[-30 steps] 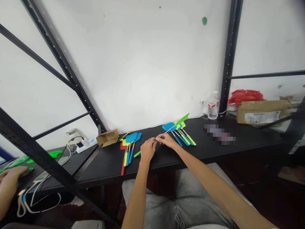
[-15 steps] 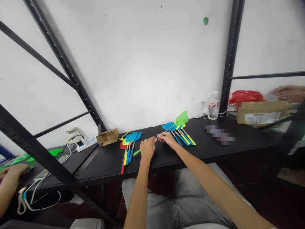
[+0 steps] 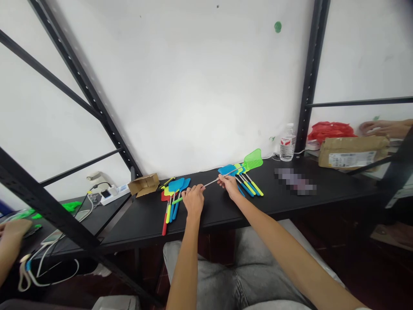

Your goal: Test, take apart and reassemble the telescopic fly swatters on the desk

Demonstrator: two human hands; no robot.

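A green fly swatter (image 3: 253, 160) slants across the middle of the table, with its mesh head up and to the right. My left hand (image 3: 193, 199) is closed around it where the green handle meets the metal shaft. My right hand (image 3: 228, 184) pinches the thin shaft nearer the head. To the right, several blue and yellow fly swatters (image 3: 249, 184) lie side by side, partly behind the green head and my right hand. On the left lies another group of fly swatters (image 3: 176, 185), in blue, yellow and red, handles toward me.
The black table (image 3: 135, 226) stands against a white wall. An open cardboard box (image 3: 143, 186) sits at its left end. A water bottle (image 3: 287, 143) and a brown carton (image 3: 353, 153) are on the right. Black metal posts flank the table. Another person's hand (image 3: 14, 230) is at far left.
My hands have moved apart, the left one leftward with the handle. More shaft shows between them, and the green head has shifted right and lies flatter.
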